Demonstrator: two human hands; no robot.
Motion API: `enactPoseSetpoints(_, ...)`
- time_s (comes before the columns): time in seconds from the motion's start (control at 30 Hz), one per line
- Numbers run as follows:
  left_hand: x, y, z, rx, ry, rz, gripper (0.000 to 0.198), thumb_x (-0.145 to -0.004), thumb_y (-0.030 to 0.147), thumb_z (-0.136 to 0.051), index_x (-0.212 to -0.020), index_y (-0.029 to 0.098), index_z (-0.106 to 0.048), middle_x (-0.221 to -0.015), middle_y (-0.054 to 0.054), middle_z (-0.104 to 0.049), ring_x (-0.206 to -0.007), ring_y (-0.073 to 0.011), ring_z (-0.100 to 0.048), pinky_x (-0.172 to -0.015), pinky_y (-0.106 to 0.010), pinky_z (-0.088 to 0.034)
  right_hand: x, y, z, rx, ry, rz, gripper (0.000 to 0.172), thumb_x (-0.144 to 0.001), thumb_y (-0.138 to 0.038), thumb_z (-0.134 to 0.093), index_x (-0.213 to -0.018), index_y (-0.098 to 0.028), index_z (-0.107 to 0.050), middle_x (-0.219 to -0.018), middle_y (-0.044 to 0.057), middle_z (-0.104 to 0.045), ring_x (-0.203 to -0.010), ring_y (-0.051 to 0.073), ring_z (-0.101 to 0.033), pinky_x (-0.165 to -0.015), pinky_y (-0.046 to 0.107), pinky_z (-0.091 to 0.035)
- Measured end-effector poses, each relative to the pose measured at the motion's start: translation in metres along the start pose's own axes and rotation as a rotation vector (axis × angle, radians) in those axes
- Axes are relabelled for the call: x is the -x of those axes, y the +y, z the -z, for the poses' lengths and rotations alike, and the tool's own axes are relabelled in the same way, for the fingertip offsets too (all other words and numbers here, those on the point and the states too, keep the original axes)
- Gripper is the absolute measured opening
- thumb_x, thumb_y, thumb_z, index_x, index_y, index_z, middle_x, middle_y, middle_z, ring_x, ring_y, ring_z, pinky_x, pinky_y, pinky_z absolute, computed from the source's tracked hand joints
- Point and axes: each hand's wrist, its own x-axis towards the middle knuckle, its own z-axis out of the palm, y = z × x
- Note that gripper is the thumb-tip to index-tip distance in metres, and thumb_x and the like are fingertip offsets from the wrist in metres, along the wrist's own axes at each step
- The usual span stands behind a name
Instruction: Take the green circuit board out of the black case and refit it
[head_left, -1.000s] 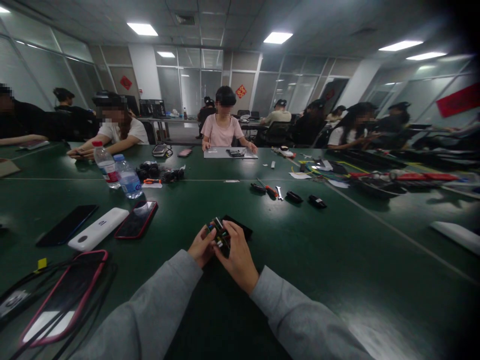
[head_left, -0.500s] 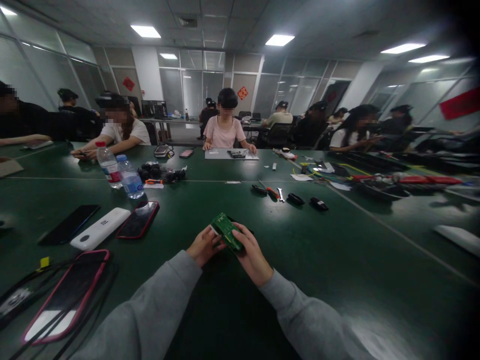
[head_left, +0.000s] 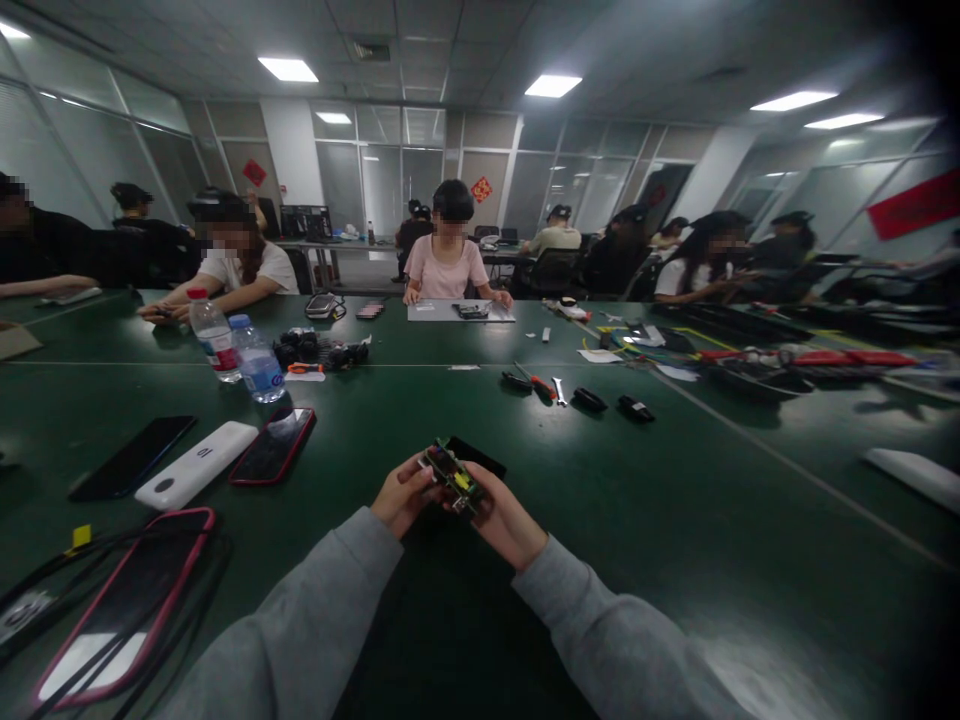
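Between my hands, above the dark green table (head_left: 675,520), is a green circuit board (head_left: 454,478) turned so that its edge and mounted parts show, one of them yellow. My left hand (head_left: 403,492) grips its left end, thumb on the near side. The right end sits in my right hand (head_left: 504,515), whose fingers are partly hidden behind the board. A flat black piece (head_left: 478,456) lies just beyond the board; its kind is unclear.
Left of my arms lie phones (head_left: 274,447), a white power bank (head_left: 196,465) and cables. Two water bottles (head_left: 257,360) stand farther back. Beyond my hands are a screwdriver (head_left: 540,385), a wrench (head_left: 559,391) and black pieces (head_left: 589,399). A person (head_left: 448,262) sits opposite.
The circuit board has been tilted from its flat green face to its edge and component side. My right fingers have shifted from on top of it to its far side.
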Motion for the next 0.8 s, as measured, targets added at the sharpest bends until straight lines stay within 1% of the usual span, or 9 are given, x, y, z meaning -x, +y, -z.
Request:
enactPoseSetpoints(0.1,0.001,0.002,-0.002,-0.019,0.011,-0.027,0.04,-0.065,0.02,-0.072,-0.103,0.014,-0.063,-0.103,-0.01,-0.064,-0.092,-0.0212,-0.06,-0.083,-0.035,-0.046,-0.001,-0.001,0.003,0.007,-0.048,0.016,0.034,-0.081,-0.043,-0.052,-0.104,-0.019,-0.052,-0.102,0.006,-0.059,-0.085,0.017,-0.061,-0.075,0.035,-0.052)
enactPoseSetpoints(0.2,0.001,0.004,-0.003,-0.029,0.032,-0.02,0.041,-0.062,0.021,-0.074,-0.102,0.015,-0.064,-0.103,-0.01,-0.065,-0.092,-0.0213,-0.06,-0.085,-0.035,-0.044,-0.003,-0.002,0.008,0.211,-0.057,0.106,0.039,-0.074,-0.04,-0.061,-0.105,-0.019,-0.05,-0.101,0.005,-0.056,-0.085,0.016,-0.059,-0.071,0.03,-0.052)
enactPoseSetpoints(0.27,0.001,0.004,-0.001,-0.045,0.023,-0.007,0.043,-0.059,0.021,-0.076,-0.101,0.015,-0.065,-0.101,-0.011,-0.066,-0.091,-0.0218,-0.061,-0.086,-0.036,-0.044,-0.003,-0.003,0.011,0.342,-0.101,0.128,0.042,-0.07,-0.038,-0.066,-0.104,-0.019,-0.05,-0.1,0.004,-0.056,-0.086,0.016,-0.058,-0.071,0.029,-0.052)
enactPoseSetpoints(0.4,-0.001,0.001,0.007,-0.14,-0.061,0.028,0.048,-0.054,0.021,-0.079,-0.099,0.012,-0.066,-0.097,-0.013,-0.067,-0.089,-0.0233,-0.062,-0.088,-0.039,-0.041,-0.001,-0.007,0.019,0.469,-0.253,0.09,0.05,-0.07,-0.039,-0.066,-0.112,-0.018,-0.048,-0.102,0.006,-0.056,-0.087,0.017,-0.059,-0.074,0.031,-0.051)
enactPoseSetpoints(0.5,-0.005,-0.001,0.012,-0.173,-0.077,0.029,0.05,-0.057,0.03,-0.078,-0.101,0.012,-0.066,-0.103,-0.015,-0.065,-0.094,-0.0253,-0.06,-0.091,-0.041,-0.038,-0.001,-0.01,0.024,0.497,-0.285,0.057,0.055,-0.071,-0.04,-0.065,-0.117,-0.019,-0.044,-0.106,0.007,-0.055,-0.079,0.015,-0.06,-0.068,0.031,-0.053)
enactPoseSetpoints(0.57,-0.008,0.001,0.014,-0.174,-0.033,0.017,0.048,-0.065,0.039,-0.07,-0.106,0.014,-0.064,-0.113,-0.015,-0.061,-0.1,-0.0255,-0.058,-0.092,-0.04,-0.038,-0.005,-0.013,0.028,0.509,-0.231,0.073,0.054,-0.072,-0.041,-0.064,-0.117,-0.019,-0.044,-0.108,0.008,-0.054,-0.074,0.014,-0.06,-0.066,0.03,-0.053)
enactPoseSetpoints(0.67,-0.014,0.007,0.016,-0.172,0.136,0.004,0.043,-0.072,0.043,-0.062,-0.107,0.017,-0.063,-0.115,-0.013,-0.06,-0.096,-0.0208,-0.059,-0.089,-0.035,-0.04,-0.015,-0.021,0.036,0.532,-0.026,0.169,0.055,-0.075,-0.044,-0.06,-0.119,-0.019,-0.04,-0.109,0.008,-0.054,-0.072,0.014,-0.06,-0.065,0.031,-0.053)
enactPoseSetpoints(0.73,-0.017,0.01,0.018,-0.165,0.232,0.01,0.04,-0.074,0.042,-0.061,-0.106,0.018,-0.063,-0.112,-0.011,-0.061,-0.09,-0.0174,-0.06,-0.085,-0.032,-0.043,-0.023,-0.028,0.039,0.606,0.128,0.273,0.057,-0.076,-0.044,-0.058,-0.123,-0.019,-0.037,-0.112,0.008,-0.054,-0.081,0.016,-0.061,-0.072,0.033,-0.052)
enactPoseSetpoints(0.8,-0.018,0.012,0.02,-0.161,0.264,0.012,0.039,-0.074,0.041,-0.061,-0.106,0.019,-0.062,-0.111,-0.01,-0.061,-0.087,-0.0154,-0.06,-0.081,-0.029,-0.044,-0.031,-0.035,0.04,0.753,0.225,0.387,0.059,-0.075,-0.042,-0.059,-0.125,-0.02,-0.037,-0.116,0.008,-0.053,-0.095,0.019,-0.058,-0.083,0.035,-0.049)
